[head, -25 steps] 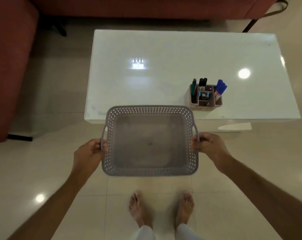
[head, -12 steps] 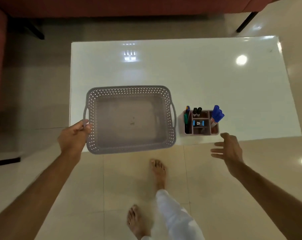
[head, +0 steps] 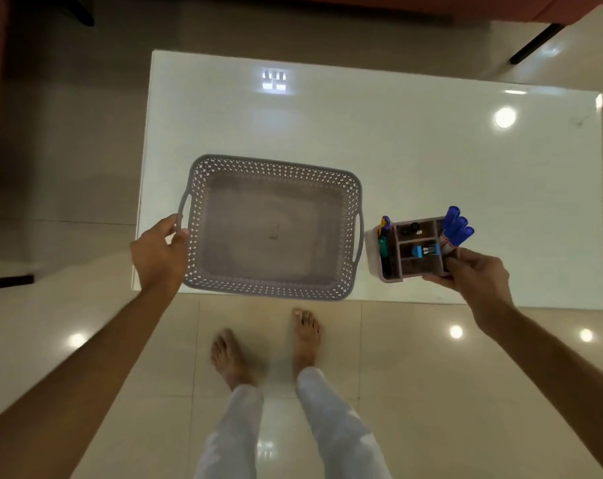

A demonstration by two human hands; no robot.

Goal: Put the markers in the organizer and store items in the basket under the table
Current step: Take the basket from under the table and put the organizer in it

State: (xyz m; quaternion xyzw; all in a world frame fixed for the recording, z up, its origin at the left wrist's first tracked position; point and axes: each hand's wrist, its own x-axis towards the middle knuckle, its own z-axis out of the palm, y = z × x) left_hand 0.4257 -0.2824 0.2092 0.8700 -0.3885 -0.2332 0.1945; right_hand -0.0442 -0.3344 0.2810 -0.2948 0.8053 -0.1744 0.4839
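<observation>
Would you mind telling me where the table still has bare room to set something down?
The far half of the table, beyond the basket and organizer, is bare, as is the right end past the organizer. The near edge is crowded: basket, organizer, left hand and right hand.

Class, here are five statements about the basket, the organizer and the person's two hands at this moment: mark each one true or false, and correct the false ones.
1. The basket holds several markers. False: it holds no markers.
2. The left hand grips the basket's left handle. True.
3. The right hand hangs free above the floor. False: it holds the organizer.
4. Blue-capped markers stand at the organizer's right end. True.
5. The organizer sits inside the basket. False: it is to the basket's right, on the white table.
</observation>
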